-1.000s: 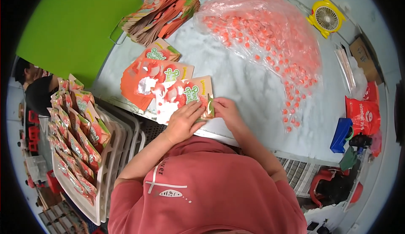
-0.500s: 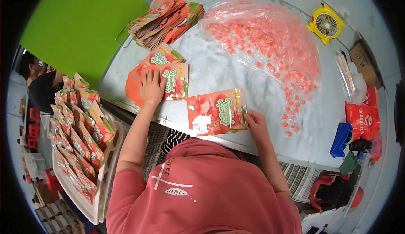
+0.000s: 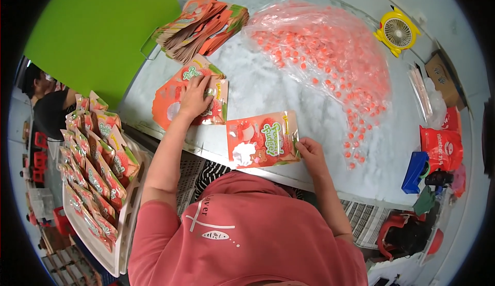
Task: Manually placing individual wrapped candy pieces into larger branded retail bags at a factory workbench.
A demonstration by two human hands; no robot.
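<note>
My left hand (image 3: pixel 194 101) lies with spread fingers on the top bag of a fanned pile of flat orange candy pouches (image 3: pixel 161 110). To its right, a single flat candy pouch (image 3: pixel 263 139) rests at the table's front edge, its white patch facing up. Thumb and fingers of my right hand (image 3: pixel 312 156) pinch that pouch's right edge. A large clear plastic bag (image 3: pixel 330 44) beyond it holds many small pink-red wrapped candies. Behind my left hand sits a thick stack of more pouches (image 3: pixel 203 26).
A white crate (image 3: pixel 124 224) of filled pouches stands left of the table. The green panel (image 3: pixel 98 28) rises behind it, with a person (image 3: pixel 49 105) beyond. A yellow fan (image 3: pixel 398 31), red bag (image 3: pixel 441 149) and blue tape dispenser (image 3: pixel 415 172) line the right side.
My left hand has slid slightly right and up across the pile, moving onto the top pouch. The right hand keeps its pinch on the single pouch, almost unmoved.
</note>
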